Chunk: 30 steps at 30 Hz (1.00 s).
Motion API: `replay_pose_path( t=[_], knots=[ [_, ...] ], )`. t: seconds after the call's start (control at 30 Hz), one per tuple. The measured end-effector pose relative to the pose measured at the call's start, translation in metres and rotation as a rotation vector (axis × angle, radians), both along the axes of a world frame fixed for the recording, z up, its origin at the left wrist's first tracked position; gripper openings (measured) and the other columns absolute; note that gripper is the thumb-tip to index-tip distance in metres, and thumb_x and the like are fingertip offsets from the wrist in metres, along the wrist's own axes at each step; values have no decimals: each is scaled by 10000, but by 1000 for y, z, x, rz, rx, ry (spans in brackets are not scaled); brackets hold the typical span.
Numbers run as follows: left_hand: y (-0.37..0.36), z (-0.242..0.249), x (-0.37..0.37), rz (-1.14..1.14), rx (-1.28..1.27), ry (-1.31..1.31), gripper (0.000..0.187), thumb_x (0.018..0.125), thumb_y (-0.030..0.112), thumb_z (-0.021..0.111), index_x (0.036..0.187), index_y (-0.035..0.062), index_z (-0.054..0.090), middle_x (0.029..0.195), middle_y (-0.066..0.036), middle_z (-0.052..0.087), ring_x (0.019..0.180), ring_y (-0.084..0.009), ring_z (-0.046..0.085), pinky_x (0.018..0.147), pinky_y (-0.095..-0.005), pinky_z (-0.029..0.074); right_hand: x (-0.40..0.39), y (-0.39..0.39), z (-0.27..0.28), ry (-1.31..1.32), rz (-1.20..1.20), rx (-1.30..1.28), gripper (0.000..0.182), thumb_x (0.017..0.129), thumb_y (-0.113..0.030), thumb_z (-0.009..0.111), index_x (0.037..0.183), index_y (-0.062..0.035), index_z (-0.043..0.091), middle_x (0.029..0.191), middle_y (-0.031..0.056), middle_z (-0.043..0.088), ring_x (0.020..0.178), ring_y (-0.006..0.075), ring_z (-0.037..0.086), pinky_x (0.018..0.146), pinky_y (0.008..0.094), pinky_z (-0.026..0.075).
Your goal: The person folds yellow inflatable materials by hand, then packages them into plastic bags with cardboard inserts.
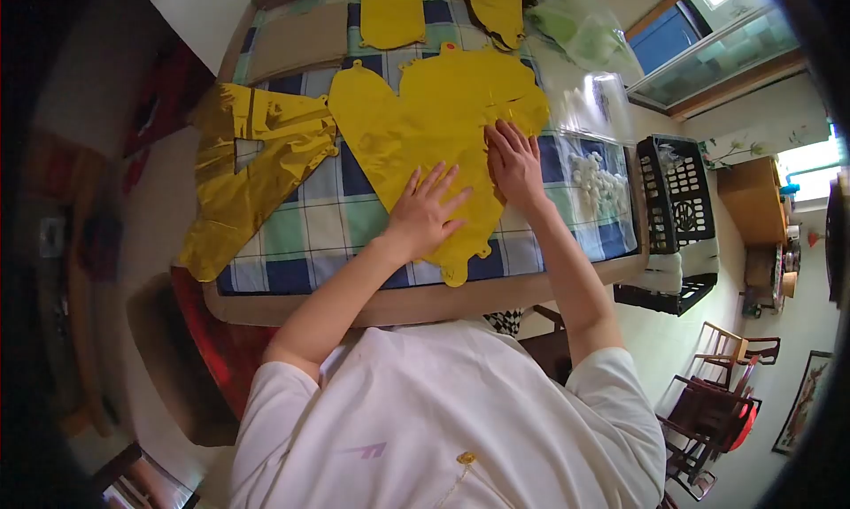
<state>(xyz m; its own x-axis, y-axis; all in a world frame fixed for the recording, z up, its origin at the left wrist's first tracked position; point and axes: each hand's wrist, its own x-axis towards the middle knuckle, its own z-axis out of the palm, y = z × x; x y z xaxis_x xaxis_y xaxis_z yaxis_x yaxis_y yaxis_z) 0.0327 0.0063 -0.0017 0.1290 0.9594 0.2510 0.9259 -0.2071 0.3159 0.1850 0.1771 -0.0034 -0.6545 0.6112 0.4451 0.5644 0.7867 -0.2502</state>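
A gold foil heart-shaped sheet [425, 111] lies flat on the checked cloth, its narrow tip towards me. My left hand [425, 212] rests on its lower left part with the fingers spread. On the right side of the same foil lies my right hand [515, 165], its fingers stretched forward and flat, close to one another. Neither hand holds anything that shows. To the left is another gold foil piece [257, 168], wrinkled, with a small opening in it. More gold foil pieces [392, 13] lie at the far edge.
The checked cloth [310, 243] covers the table. Cardboard [301, 42] lies at the far left. On the right are clear plastic packaging [593, 106], a bag of small whitish items [598, 186] and, beyond the edge, a black crate [676, 190]. Chairs [708, 403] stand lower right.
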Motion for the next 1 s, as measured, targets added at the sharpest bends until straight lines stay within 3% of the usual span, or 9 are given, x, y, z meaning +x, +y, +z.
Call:
replay_pose_path(
  t=[0.1, 0.4, 0.8, 1.0],
  knots=[
    [0, 4, 0, -1, -49, -20, 503, 892, 404, 535, 1349, 205, 471, 1484, -134, 291, 1394, -299, 216, 1127, -507, 160, 0, 1, -2, -15, -2, 10, 335, 908, -199, 499, 1236, -149, 548, 1308, 101, 519, 1250, 304, 446, 1034, 553, 294],
    [35, -1, -14, 91, -40, 30, 537, 909, 440, 491, 1388, 205, 423, 1490, -152, 274, 1397, -303, 216, 1125, -509, 159, 0, 1, -4, -26, -13, 9, 330, 909, -190, 505, 1231, -137, 554, 1307, 100, 522, 1259, 296, 440, 1036, 558, 289],
    [22, 1, -11, 96, 45, 26, 570, 877, 444, 543, 1378, 195, 431, 1470, -164, 296, 1378, -312, 250, 1104, -551, 167, -3, 2, -2, -36, -38, -21, 340, 914, -213, 502, 1245, -148, 551, 1334, 100, 505, 1267, 300, 434, 1044, 556, 278],
    [19, 3, -19, 214, -5, -5, 614, 877, 479, 538, 1403, 196, 392, 1470, -169, 298, 1386, -332, 232, 1096, -558, 173, -7, 11, -4, -56, -38, -29, 352, 924, -230, 490, 1267, -176, 545, 1354, 82, 493, 1295, 288, 403, 1050, 558, 261]
  ],
)
